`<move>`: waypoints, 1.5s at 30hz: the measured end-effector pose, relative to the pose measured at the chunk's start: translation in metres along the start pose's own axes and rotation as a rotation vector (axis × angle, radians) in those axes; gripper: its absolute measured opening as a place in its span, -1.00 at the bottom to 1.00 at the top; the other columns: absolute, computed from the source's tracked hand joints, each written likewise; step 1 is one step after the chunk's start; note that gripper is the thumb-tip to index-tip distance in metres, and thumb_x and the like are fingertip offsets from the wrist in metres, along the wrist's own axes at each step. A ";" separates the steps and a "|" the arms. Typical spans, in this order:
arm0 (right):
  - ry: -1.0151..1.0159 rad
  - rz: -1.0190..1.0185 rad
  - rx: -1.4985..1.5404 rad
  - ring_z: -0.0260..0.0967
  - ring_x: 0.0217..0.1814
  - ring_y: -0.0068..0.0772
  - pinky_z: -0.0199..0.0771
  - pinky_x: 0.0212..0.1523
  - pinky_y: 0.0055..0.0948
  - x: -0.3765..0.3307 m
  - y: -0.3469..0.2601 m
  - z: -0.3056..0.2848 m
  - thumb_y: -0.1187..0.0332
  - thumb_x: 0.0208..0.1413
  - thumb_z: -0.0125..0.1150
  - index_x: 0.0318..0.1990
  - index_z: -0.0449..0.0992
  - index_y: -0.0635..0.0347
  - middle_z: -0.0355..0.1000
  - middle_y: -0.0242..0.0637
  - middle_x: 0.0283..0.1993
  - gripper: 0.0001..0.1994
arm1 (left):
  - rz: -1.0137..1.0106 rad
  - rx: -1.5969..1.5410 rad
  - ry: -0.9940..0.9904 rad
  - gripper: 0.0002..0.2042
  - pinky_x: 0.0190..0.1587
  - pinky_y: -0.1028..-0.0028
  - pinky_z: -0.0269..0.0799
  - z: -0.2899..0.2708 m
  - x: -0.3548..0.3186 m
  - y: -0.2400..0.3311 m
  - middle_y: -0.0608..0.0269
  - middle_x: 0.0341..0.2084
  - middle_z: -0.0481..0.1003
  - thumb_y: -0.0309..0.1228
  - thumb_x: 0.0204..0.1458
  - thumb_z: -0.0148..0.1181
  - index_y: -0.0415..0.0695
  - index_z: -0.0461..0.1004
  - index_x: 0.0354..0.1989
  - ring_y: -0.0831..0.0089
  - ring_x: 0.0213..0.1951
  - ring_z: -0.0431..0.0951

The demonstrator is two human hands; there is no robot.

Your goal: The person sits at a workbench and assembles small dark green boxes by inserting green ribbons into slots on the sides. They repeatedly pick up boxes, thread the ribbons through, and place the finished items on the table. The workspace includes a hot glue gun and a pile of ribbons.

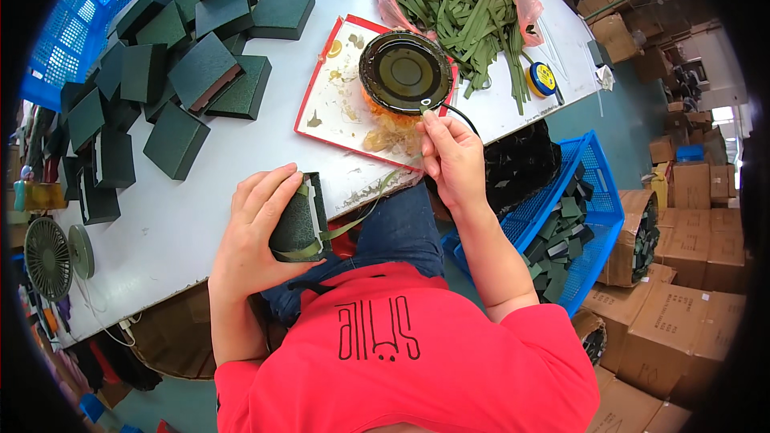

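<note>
My left hand [261, 216] is wrapped round a small dark green box [298, 220] at the table's front edge. A green ribbon [353, 224] runs across that box and trails off to its right. Over the near rim of a round pot of dark liquid [409, 68], my right hand [451, 148] pinches the tip of a green ribbon between thumb and fingers. A small pale ring shows at that tip, by the rim. Whether this is the same ribbon that crosses the box, I cannot tell. The pot stands on a stained white tray with a red rim [321, 72].
Many dark green boxes [204, 72] are heaped at the table's left. A pink bag [525, 8] of green ribbons [457, 12] lies at the back, near a round blue-and-yellow tin [541, 78]. A small fan [48, 258] stands far left. Blue crate [605, 228] and cartons [674, 329] fill the right.
</note>
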State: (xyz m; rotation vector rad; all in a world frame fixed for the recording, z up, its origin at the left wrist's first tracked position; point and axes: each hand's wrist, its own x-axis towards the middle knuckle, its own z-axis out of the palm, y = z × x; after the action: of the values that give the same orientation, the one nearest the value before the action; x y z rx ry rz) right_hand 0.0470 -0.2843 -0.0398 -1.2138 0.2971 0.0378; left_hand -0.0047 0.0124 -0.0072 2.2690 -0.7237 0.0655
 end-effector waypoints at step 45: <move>-0.665 0.381 -0.290 0.39 -0.45 -0.73 0.38 -0.42 -0.62 -0.050 -0.011 0.054 0.34 0.30 0.22 -0.36 0.49 0.27 0.49 -0.45 -0.46 -0.79 | 0.204 -0.201 -0.074 -0.14 0.21 0.15 0.32 -0.015 0.008 0.000 -0.01 0.19 0.42 -0.30 -0.44 0.55 -0.28 0.41 0.20 -0.01 0.14 0.40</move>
State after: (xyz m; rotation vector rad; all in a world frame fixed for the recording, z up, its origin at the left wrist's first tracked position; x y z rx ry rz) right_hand 0.0124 -0.2314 -0.0006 -1.3423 -0.0702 0.8219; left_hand 0.0047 0.0190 0.0057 2.0106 -0.9558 0.0053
